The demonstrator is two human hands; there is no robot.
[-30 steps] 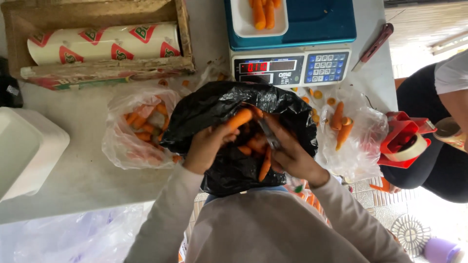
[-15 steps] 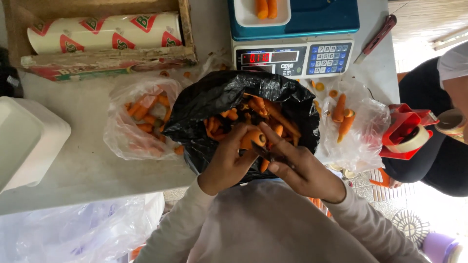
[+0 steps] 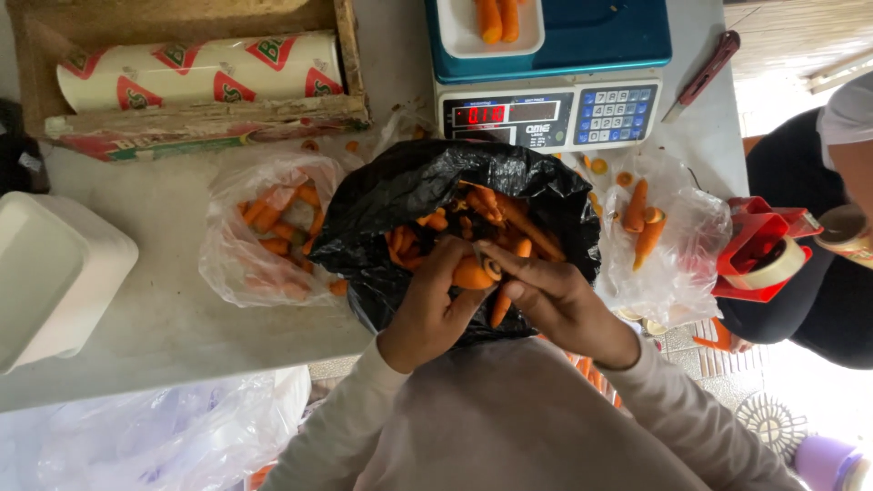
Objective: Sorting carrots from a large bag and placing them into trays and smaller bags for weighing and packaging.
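My left hand [image 3: 426, 311] is closed around a short orange carrot [image 3: 468, 275], held over the open black plastic bag [image 3: 391, 195] full of carrots. My right hand [image 3: 556, 305] presses against the carrot's cut end, its fingers closed on a small knife that barely shows here. Both hands hover at the bag's near edge, just above the table's front.
A blue scale [image 3: 582, 45] at the back carries a white tray [image 3: 450, 32] with carrots. Clear bags of carrots lie left [image 3: 227, 264] and right [image 3: 691, 250]. Also here: a wooden box with a film roll [image 3: 195, 68], white foam trays [image 3: 55, 273], a red tape dispenser [image 3: 759, 250], a brown-handled knife [image 3: 705, 73], another person [image 3: 800, 309].
My left hand drew the carrot back from inside the bag toward its near edge. My right hand followed and closed in on the carrot's end.
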